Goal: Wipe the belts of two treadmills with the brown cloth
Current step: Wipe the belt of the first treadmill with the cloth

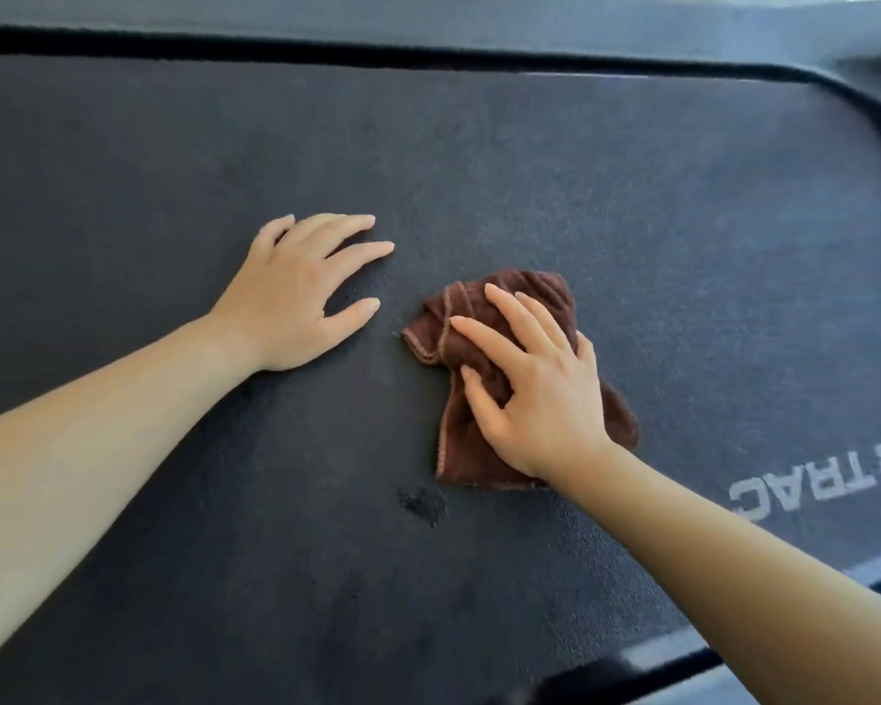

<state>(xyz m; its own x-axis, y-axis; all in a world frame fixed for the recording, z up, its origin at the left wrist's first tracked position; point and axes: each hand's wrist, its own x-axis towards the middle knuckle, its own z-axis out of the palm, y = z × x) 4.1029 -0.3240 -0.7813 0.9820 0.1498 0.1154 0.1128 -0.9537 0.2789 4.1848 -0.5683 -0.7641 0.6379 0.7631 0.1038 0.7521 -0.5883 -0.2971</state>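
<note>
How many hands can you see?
2. The left hand rests flat on the treadmill belt. The right hand presses the brown cloth just beside it. No others show.

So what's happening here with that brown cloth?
A person is wiping a dark treadmill belt. Their right hand presses the crumpled brown cloth down on it. Their left hand rests flat on the belt beside it, not touching the cloth. A small dark smudge sits close to the cloth, on the person's side.

The dark treadmill belt (530,170) carries a crumpled brown cloth (461,460), a left hand (296,302) lying flat beside it, and a dark smudge (423,503).
</note>
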